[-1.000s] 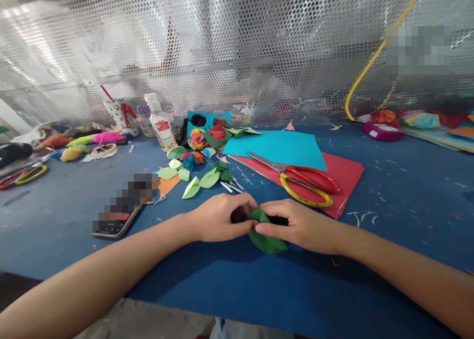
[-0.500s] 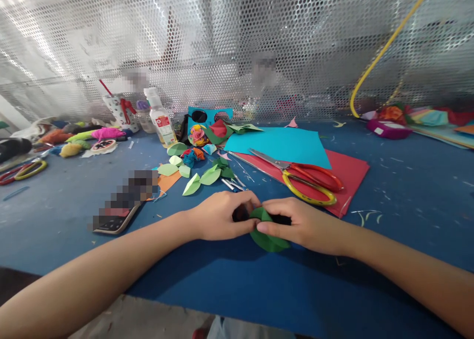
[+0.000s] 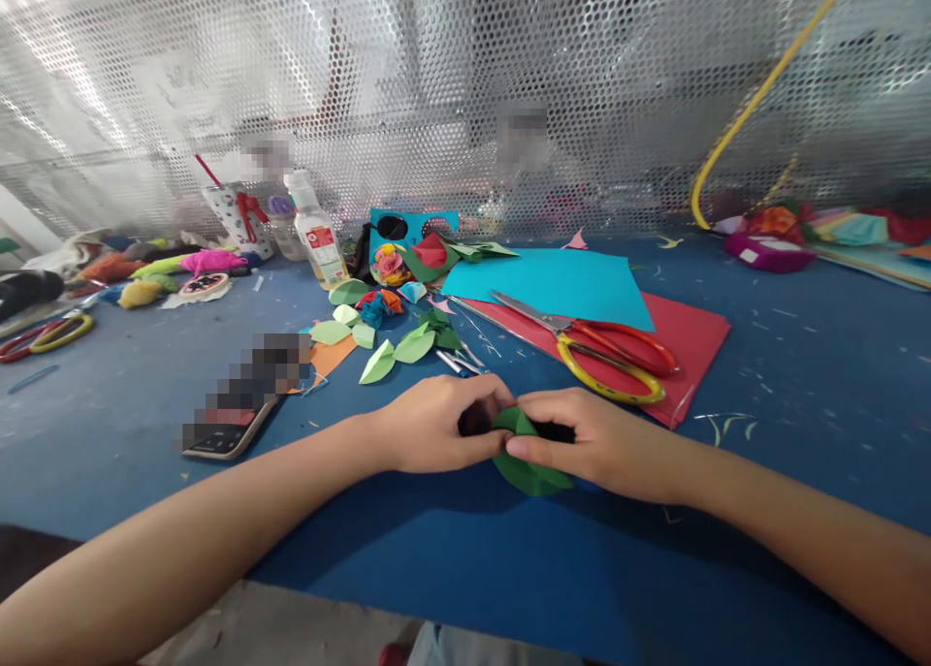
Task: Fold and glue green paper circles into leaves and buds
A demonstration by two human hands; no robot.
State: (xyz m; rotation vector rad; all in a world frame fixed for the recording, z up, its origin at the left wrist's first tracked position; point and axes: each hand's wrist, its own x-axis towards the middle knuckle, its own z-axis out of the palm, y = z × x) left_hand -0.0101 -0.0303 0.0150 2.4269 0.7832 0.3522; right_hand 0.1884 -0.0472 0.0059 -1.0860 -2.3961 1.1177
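Note:
A dark green paper leaf (image 3: 529, 470) lies on the blue table (image 3: 465, 569) between my two hands. My left hand (image 3: 436, 426) is closed, its fingertips pinching the leaf's left top edge. My right hand (image 3: 596, 441) is closed too, thumb and fingers pressed on the leaf's right side. The fingertips of both hands meet over the fold. Part of the leaf is hidden under my fingers.
Red-and-yellow scissors (image 3: 607, 358) lie on red paper (image 3: 690, 341) and cyan paper (image 3: 553, 283) just behind my hands. Light green paper leaves (image 3: 397, 351), small paper flowers (image 3: 385, 264), a glue bottle (image 3: 316, 235) and a phone (image 3: 240, 404) sit to the left. A perforated metal screen (image 3: 465, 94) closes the back.
Both hands stay pinched on the green leaf in the same spot. Only the camera view has shifted slightly.

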